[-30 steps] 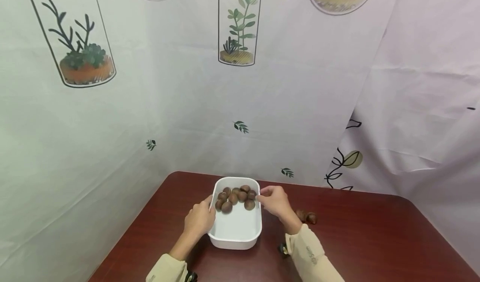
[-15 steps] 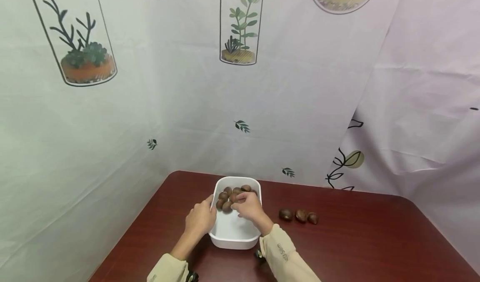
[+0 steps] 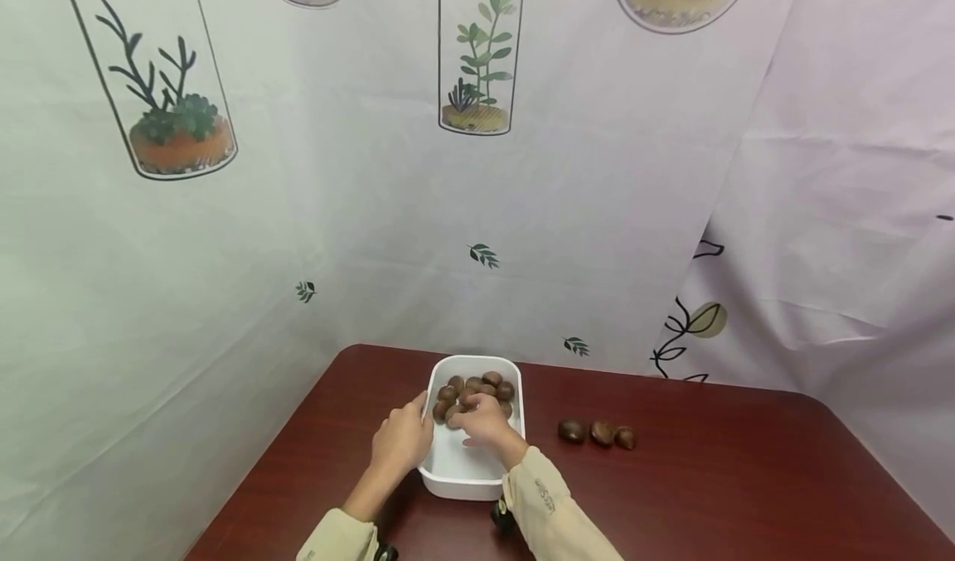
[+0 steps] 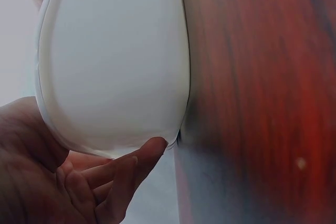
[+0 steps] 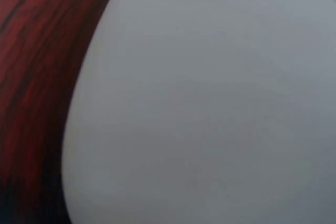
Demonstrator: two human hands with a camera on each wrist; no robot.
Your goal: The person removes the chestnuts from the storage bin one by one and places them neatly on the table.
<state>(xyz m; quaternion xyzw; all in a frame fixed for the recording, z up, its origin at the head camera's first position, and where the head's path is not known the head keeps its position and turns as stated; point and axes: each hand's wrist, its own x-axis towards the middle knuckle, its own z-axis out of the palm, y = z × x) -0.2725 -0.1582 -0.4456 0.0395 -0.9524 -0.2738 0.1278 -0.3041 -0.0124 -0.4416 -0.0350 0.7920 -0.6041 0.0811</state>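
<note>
A white rectangular box (image 3: 457,461) stands on the table, with several brown chestnuts (image 3: 492,378) gathered in its far half. My left hand (image 3: 403,438) grips the box's left side; in the left wrist view its fingers (image 4: 149,153) lie along the outer wall (image 4: 115,66). My right hand (image 3: 488,423) reaches over the right rim into the box. Its thumb and fingers are apart, with fingertips right at a chestnut near the front of the group. In the right wrist view the box's white wall (image 5: 199,98) fills most of the picture and the hand is hidden.
Three chestnuts (image 3: 601,432) lie in a row on the dark red table (image 3: 716,478), right of the box. Behind the table hangs a white cloth (image 3: 388,196) printed with plants.
My right hand has moved left from the box's right rim to the chestnuts inside, uncovering a third chestnut on the table. The left hand stays on the box.
</note>
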